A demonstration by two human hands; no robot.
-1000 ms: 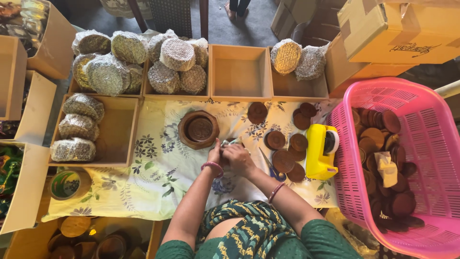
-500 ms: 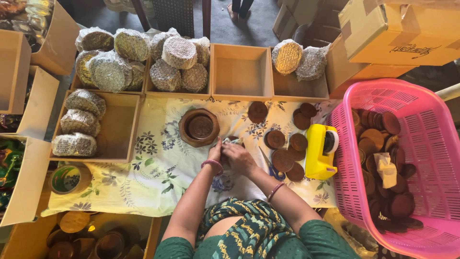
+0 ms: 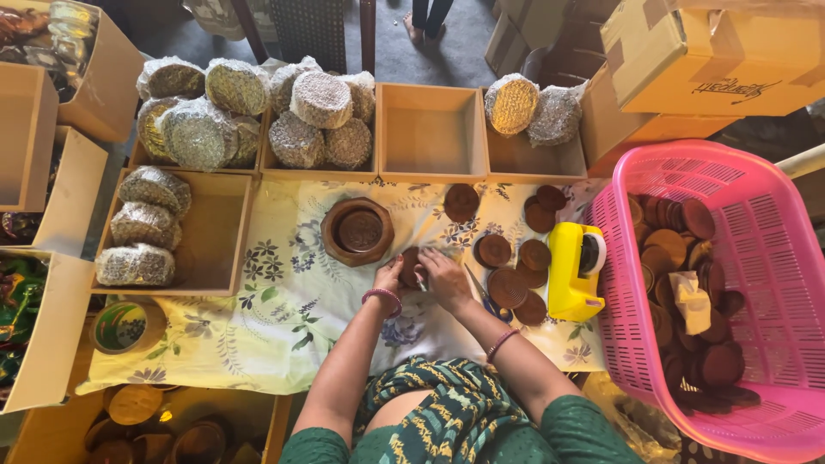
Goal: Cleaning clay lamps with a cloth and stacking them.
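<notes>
Left hand: your left hand (image 3: 391, 277) sits just left of the frame's centre, fingers curled around the left edge of a brown disc (image 3: 411, 266); a pink bracelet circles that wrist.
Right hand: your right hand (image 3: 445, 277) presses against the same disc from the right, fingers bent and closed on it; a pink bracelet on this wrist too.
Disc: small, round and dark brown, held between both hands just above the flowered cloth (image 3: 284, 318), at the middle of the frame.
Wooden dish: an eight-sided brown dish (image 3: 357, 230) lies on the cloth just up and left of your hands.
Loose discs: more brown discs (image 3: 509, 286) lie scattered to the right of your hands, near the centre right.
Tape holder: a yellow tape holder (image 3: 571, 272) stands just right of those discs.
Basket: a pink plastic basket (image 3: 773, 258) fills the right side, holding many brown discs.
Wooden trays: open wooden trays (image 3: 431, 133) line the upper part of the frame; several hold wrapped round bundles (image 3: 320, 100), upper left and upper centre.
Cardboard boxes: they sit at the upper right (image 3: 713, 51).
</notes>
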